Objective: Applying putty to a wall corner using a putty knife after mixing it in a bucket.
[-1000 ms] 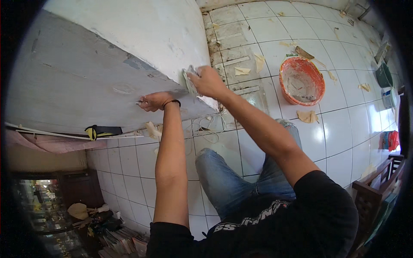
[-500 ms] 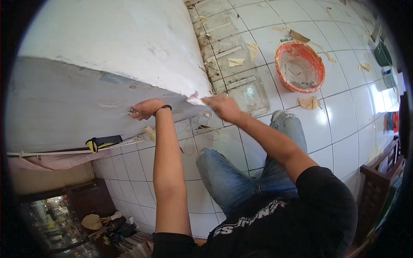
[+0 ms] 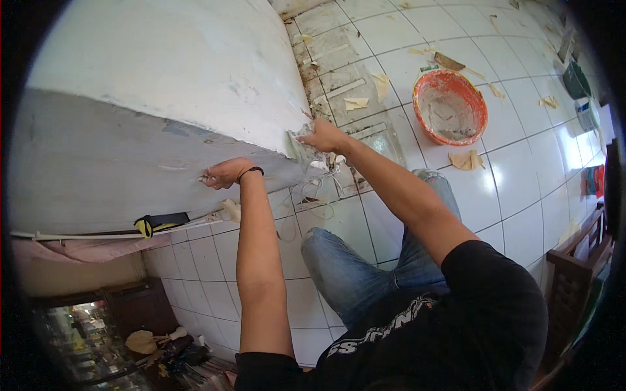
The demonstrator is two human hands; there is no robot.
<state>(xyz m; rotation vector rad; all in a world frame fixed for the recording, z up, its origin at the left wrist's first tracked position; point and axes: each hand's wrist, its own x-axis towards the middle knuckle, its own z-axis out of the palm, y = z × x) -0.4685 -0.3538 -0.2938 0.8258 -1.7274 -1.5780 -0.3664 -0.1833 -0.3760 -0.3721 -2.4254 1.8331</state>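
My right hand (image 3: 324,135) is closed on a thin, pale putty scraper (image 3: 295,148), its blade at the lower part of the wall corner, where the white wall face (image 3: 189,65) meets the grey one (image 3: 124,163). Much of the scraper's grip is hidden by my fingers. My left hand (image 3: 226,173) is held close in front of the grey face, fingers curled and smeared with white paste. Whatever those fingers hold, if anything, is too small to make out. To the right, on the floor, stands an orange bucket (image 3: 479,107) with whitish paste inside and on its rim.
Pale torn scraps (image 3: 466,159) are scattered over the white tiles. A loose cable (image 3: 319,195) lies coiled below the wall corner. A black and yellow item (image 3: 161,221) rests near the wall's left foot. Dark wooden furniture (image 3: 574,254) stands at the right.
My right hand has moved up and slightly left, and the scraper has turned from pointing sideways to lying along the corner. My left hand has shifted slightly right and down.
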